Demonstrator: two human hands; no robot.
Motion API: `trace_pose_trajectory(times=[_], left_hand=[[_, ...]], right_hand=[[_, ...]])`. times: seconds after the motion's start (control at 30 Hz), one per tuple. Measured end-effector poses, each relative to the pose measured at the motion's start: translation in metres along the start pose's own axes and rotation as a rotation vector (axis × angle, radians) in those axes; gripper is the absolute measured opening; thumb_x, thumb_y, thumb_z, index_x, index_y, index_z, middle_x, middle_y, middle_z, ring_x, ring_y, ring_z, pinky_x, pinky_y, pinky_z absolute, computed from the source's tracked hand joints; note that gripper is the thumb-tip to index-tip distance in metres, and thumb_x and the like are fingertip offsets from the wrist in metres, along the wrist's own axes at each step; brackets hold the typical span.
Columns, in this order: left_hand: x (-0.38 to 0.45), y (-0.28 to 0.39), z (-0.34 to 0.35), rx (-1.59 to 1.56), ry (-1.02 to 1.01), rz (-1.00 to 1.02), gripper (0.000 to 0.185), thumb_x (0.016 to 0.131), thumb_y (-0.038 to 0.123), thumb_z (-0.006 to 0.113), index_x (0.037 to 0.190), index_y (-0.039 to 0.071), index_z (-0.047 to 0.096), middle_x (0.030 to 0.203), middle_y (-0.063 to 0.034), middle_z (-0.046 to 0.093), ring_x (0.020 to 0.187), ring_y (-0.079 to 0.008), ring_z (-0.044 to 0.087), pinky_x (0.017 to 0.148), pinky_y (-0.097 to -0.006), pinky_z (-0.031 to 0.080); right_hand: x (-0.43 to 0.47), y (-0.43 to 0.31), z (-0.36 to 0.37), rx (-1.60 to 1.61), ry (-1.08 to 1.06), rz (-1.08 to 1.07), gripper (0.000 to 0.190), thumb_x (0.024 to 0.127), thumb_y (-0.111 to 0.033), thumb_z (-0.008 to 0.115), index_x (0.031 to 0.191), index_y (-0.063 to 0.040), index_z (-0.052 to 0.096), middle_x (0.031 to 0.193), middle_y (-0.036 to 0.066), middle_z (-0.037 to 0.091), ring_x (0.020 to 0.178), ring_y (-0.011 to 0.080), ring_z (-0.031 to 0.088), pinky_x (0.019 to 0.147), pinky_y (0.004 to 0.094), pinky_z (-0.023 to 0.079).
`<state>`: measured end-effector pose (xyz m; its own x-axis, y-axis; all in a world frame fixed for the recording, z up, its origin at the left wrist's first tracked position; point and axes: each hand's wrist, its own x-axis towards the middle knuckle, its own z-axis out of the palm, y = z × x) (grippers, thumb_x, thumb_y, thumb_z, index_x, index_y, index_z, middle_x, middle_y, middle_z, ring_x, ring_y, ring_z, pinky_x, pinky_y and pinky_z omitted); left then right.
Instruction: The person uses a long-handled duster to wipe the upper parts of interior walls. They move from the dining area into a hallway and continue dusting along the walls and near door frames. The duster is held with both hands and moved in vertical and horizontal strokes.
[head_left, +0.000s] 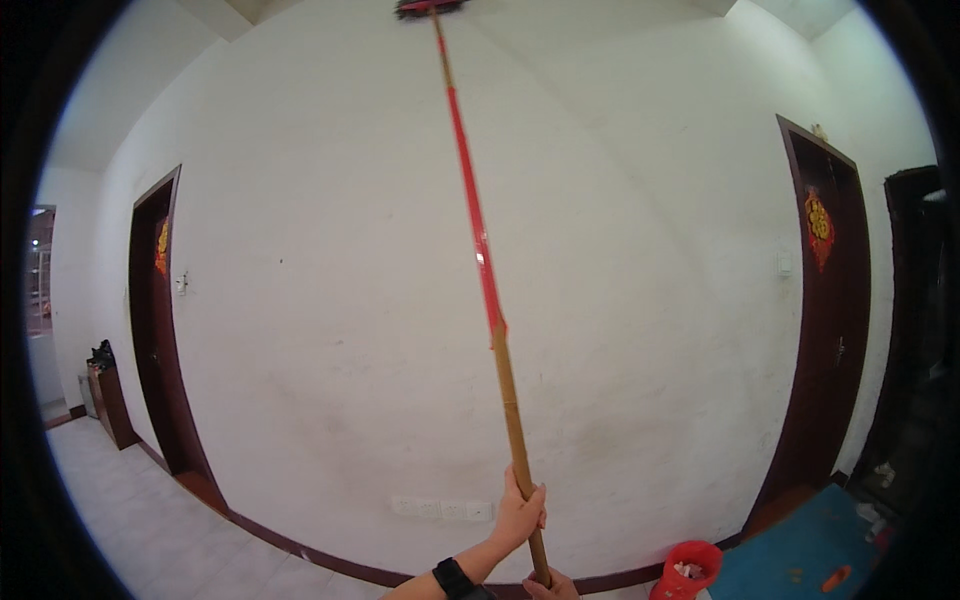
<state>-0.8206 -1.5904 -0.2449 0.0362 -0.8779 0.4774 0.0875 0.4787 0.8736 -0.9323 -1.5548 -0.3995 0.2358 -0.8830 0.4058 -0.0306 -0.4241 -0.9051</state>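
Observation:
A long bamboo pole (508, 390) runs upward in front of a white wall (337, 225). Red tape or plastic (470, 187) wraps its upper middle. At its far end a broom head (431, 7) with dark bristles and a reddish-pink top reaches high on the wall, partly cut off by the picture's top edge. My left hand (521, 510), below which a black wristband shows, grips the lower pole. Close to the pole's lower end, my right hand (553, 586) is wrapped around it, partly cut off by the bottom edge.
Dark wooden doors stand at left (154, 330) and right (832, 315). Wall sockets (442, 510) sit low behind the pole. A red bin (664, 581) holding litter is beside a blue mat (795, 547) with an orange item (836, 578). A brown box (110, 405) stands far left.

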Motion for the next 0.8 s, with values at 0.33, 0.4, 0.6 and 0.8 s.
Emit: trace_pose_trajectory(times=[0.33, 0.4, 0.6, 0.8], left_hand=[[0.030, 0.056, -0.016, -0.052, 0.131, 0.164, 0.060, 0.088, 0.007, 0.043, 0.137, 0.010, 0.008, 0.058, -0.0035, 0.045, 0.041, -0.0133, 0.045, 0.042, -0.0265, 0.042], [0.033, 0.059, -0.015, -0.043, 0.127, 0.176, 0.056, 0.089, 0.008, 0.044, 0.134, 0.012, 0.011, 0.061, -0.0026, 0.043, 0.042, -0.0119, 0.045, 0.039, -0.0255, 0.042], [0.059, 0.079, -0.001, 0.029, -0.038, 0.177, 0.055, 0.089, 0.009, 0.044, 0.133, 0.010, 0.011, 0.060, -0.0018, 0.043, 0.042, -0.0115, 0.046, 0.039, -0.0261, 0.042], [0.117, 0.129, -0.010, 0.095, -0.181, 0.228, 0.054, 0.089, 0.012, 0.047, 0.133, 0.009, 0.015, 0.060, -0.0019, 0.044, 0.043, -0.0113, 0.045, 0.039, -0.0266, 0.043]], right_hand=[[0.043, -0.079, -0.026, 0.260, -0.267, 0.129, 0.012, 0.084, -0.018, 0.057, 0.080, -0.007, 0.053, 0.057, -0.004, 0.043, 0.045, 0.0070, 0.038, 0.041, 0.0220, 0.033], [0.045, -0.079, -0.025, 0.239, -0.248, 0.112, 0.011, 0.085, -0.018, 0.056, 0.080, -0.008, 0.053, 0.057, -0.004, 0.043, 0.045, 0.0070, 0.038, 0.040, 0.0217, 0.033], [0.056, -0.083, -0.020, 0.434, -0.126, 0.051, 0.018, 0.086, -0.023, 0.058, 0.078, -0.008, 0.052, 0.056, -0.004, 0.042, 0.044, 0.0067, 0.037, 0.040, 0.0226, 0.031], [0.120, -0.125, 0.014, 0.396, -0.104, -0.122, 0.028, 0.095, -0.030, 0.040, 0.084, -0.004, 0.043, 0.049, 0.002, 0.038, 0.036, 0.0111, 0.034, 0.034, 0.0261, 0.030]])
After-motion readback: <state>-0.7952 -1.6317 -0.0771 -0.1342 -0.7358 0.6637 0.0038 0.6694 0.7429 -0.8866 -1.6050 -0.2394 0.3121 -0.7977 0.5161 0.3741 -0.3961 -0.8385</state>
